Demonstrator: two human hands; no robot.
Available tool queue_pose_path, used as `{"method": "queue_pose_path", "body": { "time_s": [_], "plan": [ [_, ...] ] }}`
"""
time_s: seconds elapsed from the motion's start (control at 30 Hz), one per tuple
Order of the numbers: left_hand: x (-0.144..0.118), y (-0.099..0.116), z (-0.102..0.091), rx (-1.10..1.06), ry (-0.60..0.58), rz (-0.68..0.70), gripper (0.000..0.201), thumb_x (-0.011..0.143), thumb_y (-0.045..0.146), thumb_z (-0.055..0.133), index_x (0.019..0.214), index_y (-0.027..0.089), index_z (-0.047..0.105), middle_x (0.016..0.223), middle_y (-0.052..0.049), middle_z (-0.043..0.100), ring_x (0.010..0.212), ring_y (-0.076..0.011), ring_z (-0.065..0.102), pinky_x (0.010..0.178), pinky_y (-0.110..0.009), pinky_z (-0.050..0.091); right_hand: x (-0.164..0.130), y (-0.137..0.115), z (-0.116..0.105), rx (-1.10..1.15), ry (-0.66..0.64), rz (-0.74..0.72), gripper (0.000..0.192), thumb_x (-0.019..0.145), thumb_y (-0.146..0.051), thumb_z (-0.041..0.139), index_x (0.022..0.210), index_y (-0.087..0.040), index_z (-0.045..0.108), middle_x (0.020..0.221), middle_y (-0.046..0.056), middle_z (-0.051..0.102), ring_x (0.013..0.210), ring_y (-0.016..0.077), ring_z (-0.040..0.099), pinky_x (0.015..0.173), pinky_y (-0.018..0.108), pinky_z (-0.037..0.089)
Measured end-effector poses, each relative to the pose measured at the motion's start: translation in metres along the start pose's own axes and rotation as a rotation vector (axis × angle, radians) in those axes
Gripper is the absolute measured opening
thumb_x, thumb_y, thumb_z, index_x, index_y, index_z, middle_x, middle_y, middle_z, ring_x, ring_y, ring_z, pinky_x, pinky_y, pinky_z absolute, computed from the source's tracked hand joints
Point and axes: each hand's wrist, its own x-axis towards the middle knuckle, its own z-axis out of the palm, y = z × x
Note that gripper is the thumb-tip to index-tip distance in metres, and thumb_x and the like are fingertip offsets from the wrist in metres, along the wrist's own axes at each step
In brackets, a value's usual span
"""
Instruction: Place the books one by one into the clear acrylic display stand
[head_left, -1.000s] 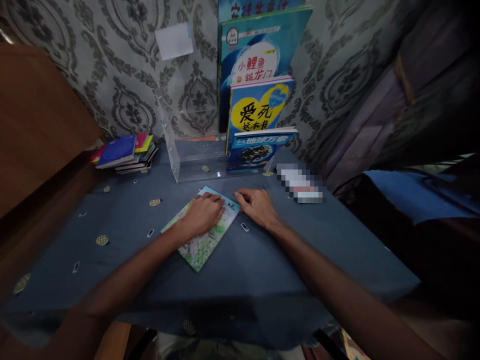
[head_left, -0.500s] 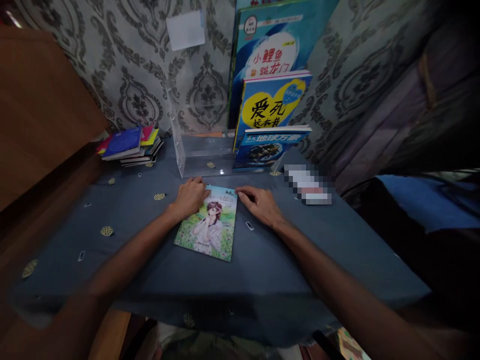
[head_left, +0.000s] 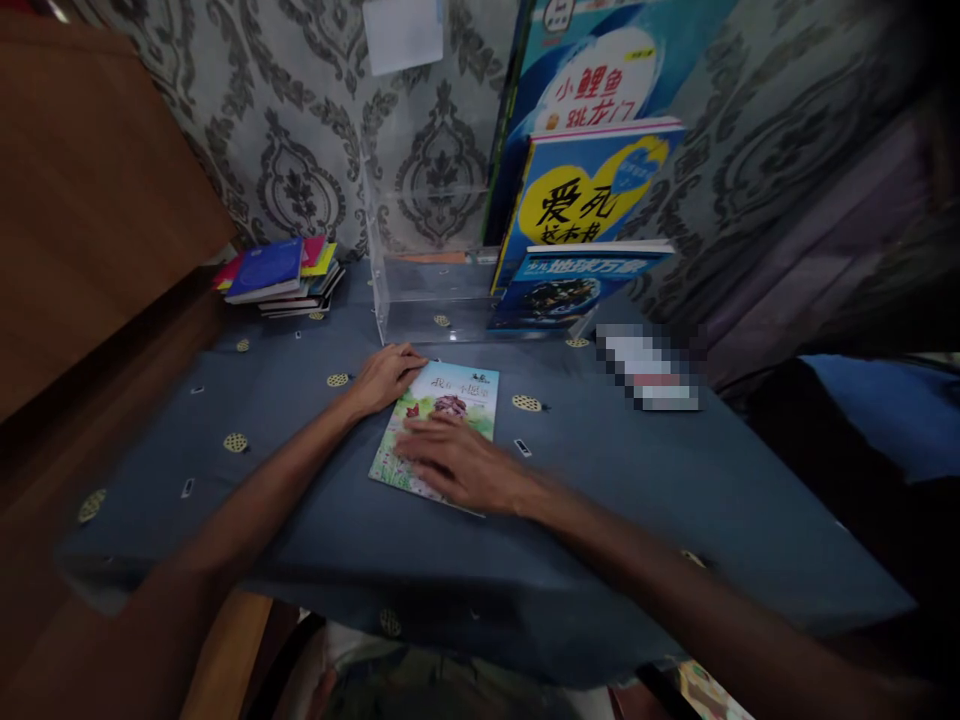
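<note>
We see a thin paperback book (head_left: 441,420) with a pale green illustrated cover lying flat on the bench (head_left: 622,500), which is draped in a dark blue cloth dotted with small gold medallions. The book sits near the middle of the bench, its top edge pointing toward twelve o'clock.

Our left hand (head_left: 386,375) rests at the book's ten o'clock corner, fingers loosely curled and touching the upper left edge; it pins rather than grips, and nothing is closed inside it. Our right hand (head_left: 461,465) lies flat and spread, palm down, over the lower half of the cover, at about six o'clock of the book, fingers pointing toward nine o'clock. It presses on the book without clasping it; the hand is somewhat blurred.

At twelve o'clock from the book, against the patterned wall, stands a clear acrylic holder (head_left: 420,290). At its two o'clock side several picture books stand upright one behind another: a small dark blue book (head_left: 570,290) in front, a blue and yellow book (head_left: 592,185) behind it, and a tall teal book (head_left: 600,80) at the back. At ten o'clock, well apart from the hands, lies a stack of colourful books (head_left: 281,275). A wooden panel (head_left: 90,200) rises at nine o'clock.
</note>
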Motion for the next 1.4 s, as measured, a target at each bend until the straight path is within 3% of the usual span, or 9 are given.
{"method": "queue_pose_path", "body": {
  "time_s": [0.07,0.17,0.33,0.5,0.63,0.8,1.0,1.2,1.4],
  "plan": [
    [0.0,-0.001,0.0,-0.008,0.005,0.015,0.03,0.099,0.023,0.049,0.119,0.019,0.071,0.112,-0.009,0.068,0.104,-0.0239,0.062,0.092,-0.037,0.049,0.006,-0.012,0.008,0.059,-0.083,-0.087,0.035,0.102,-0.024,0.046,0.133,-0.021,0.063,0.139,0.005,0.065,0.142,0.0192,0.046,0.123,0.042,0.028],
    [0.0,-0.006,0.0,-0.042,0.015,0.02,0.03,0.098,0.022,0.05,0.119,0.018,0.072,0.112,-0.009,0.069,0.105,-0.0241,0.063,0.093,-0.038,0.05,0.015,-0.01,0.013,0.084,-0.128,-0.123,0.038,0.104,-0.023,0.043,0.138,-0.018,0.058,0.145,0.006,0.06,0.145,0.017,0.042,0.125,0.04,0.025],
    [0.002,-0.019,0.001,-0.203,0.017,0.023,0.035,0.095,0.017,0.046,0.118,0.019,0.073,0.111,-0.008,0.073,0.105,-0.0227,0.066,0.097,-0.039,0.051,0.035,0.023,0.008,0.024,-0.081,-0.01,0.04,0.104,-0.026,0.043,0.14,-0.015,0.057,0.146,0.011,0.057,0.144,0.0204,0.043,0.124,0.045,0.029],
    [0.0,-0.028,0.003,-0.359,0.038,-0.051,0.05,0.093,0.014,0.037,0.138,0.017,0.059,0.12,-0.009,0.072,0.102,-0.0197,0.068,0.096,-0.036,0.054,0.051,0.05,-0.002,-0.061,-0.009,0.074,0.041,0.101,-0.022,0.046,0.14,-0.021,0.056,0.151,0.011,0.053,0.143,0.024,0.045,0.122,0.051,0.031],
    [-0.001,-0.026,0.004,-0.405,0.027,-0.128,0.052,0.093,0.014,0.036,0.142,0.014,0.054,0.119,-0.01,0.072,0.092,-0.0176,0.07,0.09,-0.034,0.056,0.054,0.058,-0.004,-0.083,0.027,0.086,0.044,0.1,-0.023,0.046,0.143,-0.023,0.053,0.149,0.009,0.055,0.142,0.025,0.046,0.122,0.052,0.032],
    [0.0,-0.017,0.003,-0.313,0.074,-0.106,0.046,0.093,0.016,0.043,0.137,0.017,0.057,0.117,-0.008,0.073,0.108,-0.0214,0.067,0.102,-0.038,0.05,0.036,0.069,-0.006,-0.18,0.08,0.201,0.047,0.102,-0.033,0.042,0.146,-0.017,0.05,0.155,0.015,0.047,0.148,0.0276,0.037,0.121,0.053,0.032],
    [-0.003,-0.011,0.001,-0.254,0.051,-0.108,0.044,0.093,0.02,0.049,0.136,0.017,0.057,0.118,-0.008,0.072,0.106,-0.0219,0.066,0.099,-0.039,0.051,-0.007,0.086,-0.014,-0.188,0.148,0.351,0.054,0.103,-0.04,0.037,0.148,-0.011,0.047,0.158,0.02,0.04,0.15,0.03,0.032,0.122,0.057,0.028],
    [-0.006,-0.006,0.002,-0.121,0.045,-0.04,0.036,0.096,0.022,0.049,0.129,0.02,0.061,0.121,-0.008,0.069,0.11,-0.0233,0.062,0.102,-0.042,0.048,-0.04,0.085,-0.017,-0.146,0.224,0.384,0.051,0.103,-0.04,0.036,0.148,-0.02,0.048,0.157,0.013,0.043,0.15,0.0277,0.033,0.122,0.056,0.03],
    [-0.007,0.005,0.001,0.059,0.014,0.05,0.033,0.1,0.022,0.043,0.122,0.016,0.066,0.115,-0.012,0.068,0.106,-0.0252,0.06,0.096,-0.042,0.048,-0.051,0.083,-0.019,-0.111,0.307,0.41,0.046,0.101,-0.035,0.041,0.142,-0.018,0.056,0.148,0.014,0.054,0.144,0.0288,0.042,0.12,0.056,0.033]
  ]
}}
